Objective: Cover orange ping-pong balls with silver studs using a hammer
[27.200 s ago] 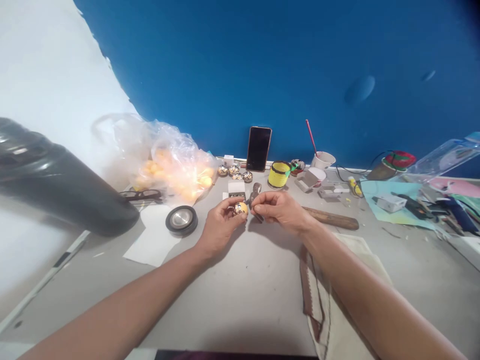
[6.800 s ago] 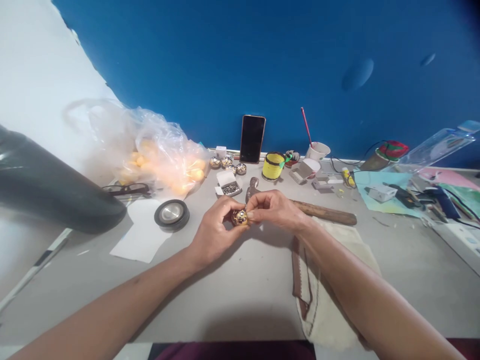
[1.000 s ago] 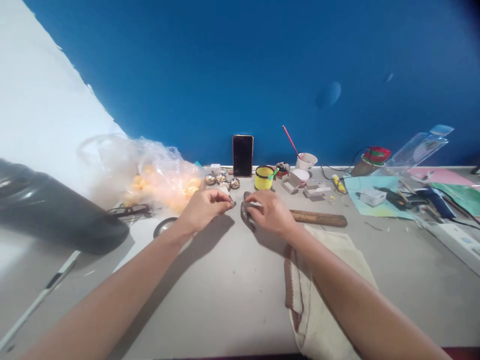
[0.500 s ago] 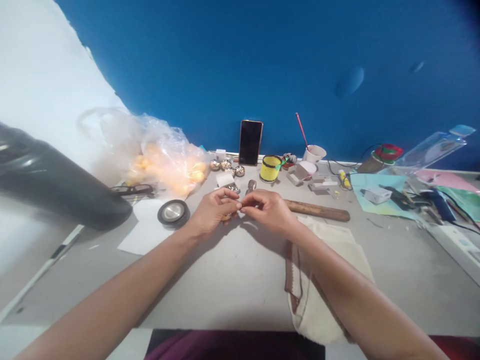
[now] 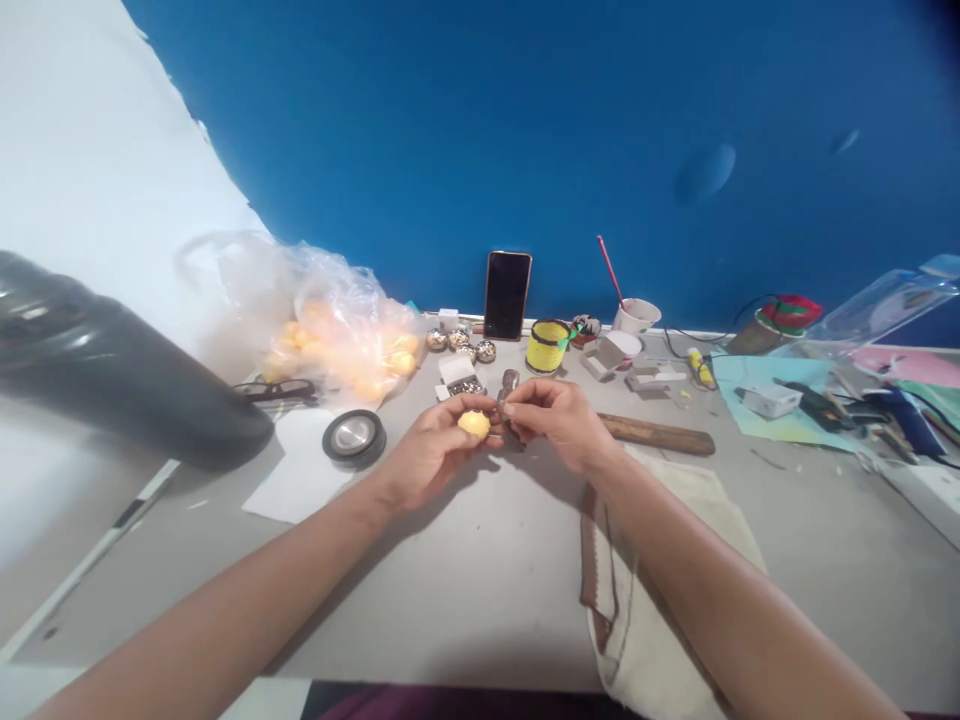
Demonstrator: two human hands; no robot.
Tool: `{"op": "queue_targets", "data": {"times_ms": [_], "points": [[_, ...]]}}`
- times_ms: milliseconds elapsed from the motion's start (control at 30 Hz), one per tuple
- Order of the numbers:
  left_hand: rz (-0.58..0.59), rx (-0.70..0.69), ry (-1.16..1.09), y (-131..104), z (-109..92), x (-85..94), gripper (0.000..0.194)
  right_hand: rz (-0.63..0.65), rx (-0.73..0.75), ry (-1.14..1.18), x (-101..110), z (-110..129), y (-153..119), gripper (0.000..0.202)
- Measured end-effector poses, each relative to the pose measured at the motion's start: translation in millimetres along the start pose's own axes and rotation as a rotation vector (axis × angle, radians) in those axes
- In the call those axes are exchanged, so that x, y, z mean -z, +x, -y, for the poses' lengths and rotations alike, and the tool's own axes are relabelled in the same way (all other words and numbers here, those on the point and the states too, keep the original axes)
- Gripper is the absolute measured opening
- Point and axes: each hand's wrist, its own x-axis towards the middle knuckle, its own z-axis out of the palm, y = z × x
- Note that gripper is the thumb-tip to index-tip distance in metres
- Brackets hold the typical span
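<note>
My left hand (image 5: 431, 450) is curled around a small yellow ball (image 5: 474, 424), its fingers behind it and the thumb in front. Just to the right, my right hand (image 5: 559, 415) is closed in a pinch close to the left fingertips; whatever sits in the pinch is too small to make out. Behind both hands is an open small white box (image 5: 461, 380) of tiny shiny metal pieces. A hammer lies past my right hand, its metal head (image 5: 511, 382) near the fingers and its wooden handle (image 5: 660, 434) reaching right.
Several shiny silver balls (image 5: 486, 351) sit before a propped phone (image 5: 507, 296). At left are a clear bag of yellow-orange balls (image 5: 337, 340), a dark bottle (image 5: 135, 370) and a round lid (image 5: 354, 436). A cream cloth (image 5: 682, 560) lies under my right forearm; a yellow cup (image 5: 546, 347) stands behind.
My left hand has turned so the yellow ball shows plainly. My right fingertips have drawn slightly away to the right. The view has shifted a little, and the white box is less covered.
</note>
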Motion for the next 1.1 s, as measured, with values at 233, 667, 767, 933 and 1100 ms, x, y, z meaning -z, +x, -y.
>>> {"op": "queue_targets", "data": {"times_ms": [233,667,767,933,1100], "points": [[-0.097,-0.153,0.388,-10.1,11.3,7.0,0.049,0.052,-0.168,0.173,-2.0,-2.5,1.3,0.032],[-0.060,-0.179,0.275,-7.8,17.4,27.4,0.045,0.179,-0.245,0.211,-4.1,-8.3,-2.4,0.031],[-0.041,-0.154,0.185,-7.1,17.0,26.5,0.036,0.197,-0.253,0.210,-3.3,-9.2,-2.3,0.031],[0.023,-0.143,0.131,-7.0,16.1,23.9,0.042,0.208,-0.245,0.244,-0.5,-7.1,-0.9,0.034],[0.007,-0.141,0.143,-9.0,14.4,22.6,0.034,0.209,-0.239,0.243,-2.4,-6.8,-1.5,0.036]]}}
